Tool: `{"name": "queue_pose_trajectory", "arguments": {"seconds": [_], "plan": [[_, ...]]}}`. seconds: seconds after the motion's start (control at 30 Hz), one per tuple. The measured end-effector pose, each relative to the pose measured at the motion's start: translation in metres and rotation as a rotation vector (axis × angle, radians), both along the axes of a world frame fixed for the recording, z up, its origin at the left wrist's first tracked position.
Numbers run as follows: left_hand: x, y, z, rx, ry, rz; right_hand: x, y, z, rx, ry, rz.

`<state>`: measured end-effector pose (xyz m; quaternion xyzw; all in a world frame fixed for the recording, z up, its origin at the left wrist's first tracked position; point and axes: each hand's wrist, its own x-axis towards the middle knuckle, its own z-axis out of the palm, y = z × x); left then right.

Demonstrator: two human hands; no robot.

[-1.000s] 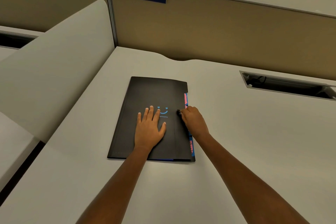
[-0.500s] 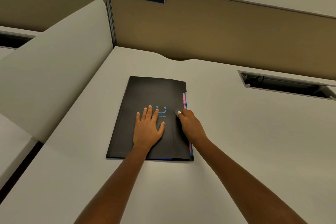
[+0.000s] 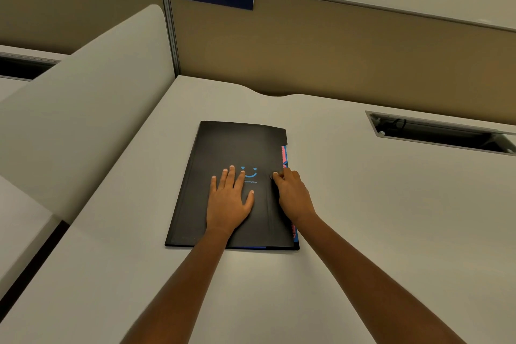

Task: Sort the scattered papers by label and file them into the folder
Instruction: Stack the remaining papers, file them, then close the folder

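- I judge the task nearly done; no loose papers show on the pale desk top [image 3: 363, 218], and the flat black plastic folder with a blue smiley print [image 3: 231, 148] lies closed on it, pink and blue sheet edges [image 3: 284, 155] peeping from its right side; only fastening seems left.
- My left hand [image 3: 229, 201] lies flat on the cover, fingers straight, pressing it down.
- My right hand [image 3: 293, 195] curls its fingertips at a small closure on the flap; whether it pinches or merely presses, I cannot tell.
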<state>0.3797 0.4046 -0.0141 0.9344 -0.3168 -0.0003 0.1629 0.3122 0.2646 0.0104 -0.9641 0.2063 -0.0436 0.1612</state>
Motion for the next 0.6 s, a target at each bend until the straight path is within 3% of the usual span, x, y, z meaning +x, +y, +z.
{"name": "queue_pose_trajectory", "arguments": {"seconds": [0.33,0.6], "plan": [[0.0,0.0,0.0,0.025,0.006,0.007,-0.002,0.002,-0.004,-0.078,0.035,0.012],[0.003,0.002,0.003,0.024,0.031,-0.007,0.0,-0.014,-0.002,0.025,-0.008,-0.055]]}}
